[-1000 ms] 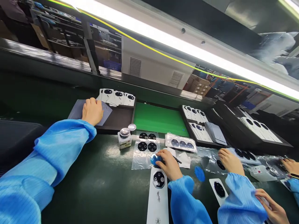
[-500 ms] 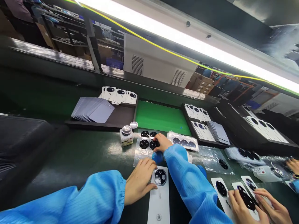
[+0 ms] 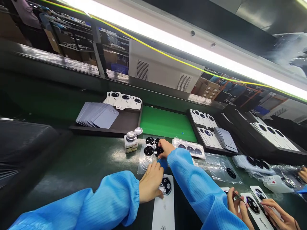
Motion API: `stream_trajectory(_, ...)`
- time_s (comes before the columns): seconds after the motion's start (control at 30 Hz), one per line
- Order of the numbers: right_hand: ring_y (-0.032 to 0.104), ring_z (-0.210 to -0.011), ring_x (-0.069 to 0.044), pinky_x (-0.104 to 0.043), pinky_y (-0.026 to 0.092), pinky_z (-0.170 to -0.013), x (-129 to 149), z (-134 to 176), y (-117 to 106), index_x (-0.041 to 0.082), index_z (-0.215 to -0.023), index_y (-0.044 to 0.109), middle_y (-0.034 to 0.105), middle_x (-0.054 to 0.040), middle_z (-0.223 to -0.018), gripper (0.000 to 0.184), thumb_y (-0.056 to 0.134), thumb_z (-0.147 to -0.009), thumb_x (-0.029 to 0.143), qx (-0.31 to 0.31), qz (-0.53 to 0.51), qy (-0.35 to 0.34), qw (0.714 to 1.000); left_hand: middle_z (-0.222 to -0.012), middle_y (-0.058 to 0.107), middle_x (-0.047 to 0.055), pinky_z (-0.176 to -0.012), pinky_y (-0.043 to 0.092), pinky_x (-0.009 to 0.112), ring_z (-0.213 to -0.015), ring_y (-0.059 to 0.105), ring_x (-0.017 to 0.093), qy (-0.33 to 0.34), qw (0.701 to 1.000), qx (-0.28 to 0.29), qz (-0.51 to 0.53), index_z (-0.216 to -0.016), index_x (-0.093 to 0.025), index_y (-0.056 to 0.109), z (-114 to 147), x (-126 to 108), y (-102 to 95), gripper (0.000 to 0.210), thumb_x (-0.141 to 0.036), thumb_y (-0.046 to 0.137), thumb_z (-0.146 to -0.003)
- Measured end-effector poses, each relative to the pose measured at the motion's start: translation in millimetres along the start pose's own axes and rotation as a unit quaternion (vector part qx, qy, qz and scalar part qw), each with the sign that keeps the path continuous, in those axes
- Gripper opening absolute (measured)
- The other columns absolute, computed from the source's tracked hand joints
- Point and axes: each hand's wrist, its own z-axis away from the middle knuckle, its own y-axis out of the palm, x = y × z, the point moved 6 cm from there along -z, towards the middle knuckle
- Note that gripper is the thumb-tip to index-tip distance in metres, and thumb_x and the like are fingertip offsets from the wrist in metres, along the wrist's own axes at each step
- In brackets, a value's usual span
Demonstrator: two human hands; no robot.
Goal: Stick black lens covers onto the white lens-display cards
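My left hand [image 3: 151, 182] lies over the upper left edge of a white phone back panel [image 3: 164, 210], fingers stretched out flat and thumb beside the panel's black camera lens cover [image 3: 166, 186]. Farther up, my right hand [image 3: 166, 149] curls its thumb and index finger round the edge of another black lens cover [image 3: 157, 152] on a clear plastic sheet [image 3: 143, 164]. That sheet also bears a round black cover [image 3: 149, 150] at its left. Between my hands sits a small blue object [image 3: 163, 163], partly hidden.
A bottle with its metal lid raised [image 3: 130, 143] stands left of the sheet. Behind are black trays [image 3: 127, 119] with white and grey panels and a green mat [image 3: 165, 123]. Packed lens covers [image 3: 189, 148] lie to the right. A co-worker's hands [image 3: 278, 210] handle panels at lower right.
My left hand has slid right and slightly up, covering more of the lens cover on the panel. My right hand stays at the sheet. The co-worker's nearer hand has lifted off a panel.
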Motion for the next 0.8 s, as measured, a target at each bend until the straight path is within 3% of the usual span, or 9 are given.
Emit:
stream_trajectory(0.4,0.056,-0.108,-0.023,-0.045,0.048,-0.092,2.9,19.3,2.4,0.016,-0.11,0.059,0.055,-0.0077,-0.123,0.027,0.066,-0.085,0.025,-0.049,-0.064,-0.032,0.996,-0.114,0.05,0.017,-0.092,0.038,0.047,-0.109,0.046,0.034,0.0,0.999,0.049,-0.018,-0.098,-0.01,0.049,-9.1,-3.6,-3.9,0.054,-0.017,0.086,-0.059)
stream_trajectory(0.57,0.057,-0.101,-0.023,-0.044,0.047,-0.093,-5.2,26.6,-10.8,0.015,-0.104,0.061,0.056,-0.008,-0.109,0.038,0.073,-0.068,0.012,-0.107,-0.156,-0.029,0.981,-0.115,0.049,0.017,-0.093,0.037,0.045,-0.11,0.045,0.034,0.009,0.998,0.062,-0.021,-0.099,-0.009,0.049,-9.7,-4.6,-7.4,0.056,-0.019,0.087,-0.059)
stream_trajectory(0.7,0.059,-0.094,-0.021,-0.039,0.052,-0.085,-22.4,60.2,-22.5,0.019,-0.108,0.057,0.056,-0.0072,-0.105,0.036,0.066,-0.074,0.024,-0.174,-0.263,-0.006,0.949,-0.113,0.048,0.014,-0.091,0.038,0.044,-0.108,0.045,0.032,0.022,0.998,0.055,-0.016,-0.097,-0.011,0.049,-7.9,-5.4,-8.1,0.055,-0.019,0.087,-0.058)
stream_trajectory(0.8,0.061,-0.101,-0.021,-0.037,0.053,-0.086,-30.4,103.2,-16.7,0.021,-0.109,0.056,0.058,-0.0079,-0.111,0.033,0.061,-0.079,0.036,-0.195,-0.337,-0.002,0.921,-0.112,0.047,0.011,-0.089,0.037,0.043,-0.106,0.044,0.03,0.035,0.999,0.04,-0.008,-0.097,-0.014,0.047,-5.3,-6.0,-8.9,0.055,-0.019,0.086,-0.059)
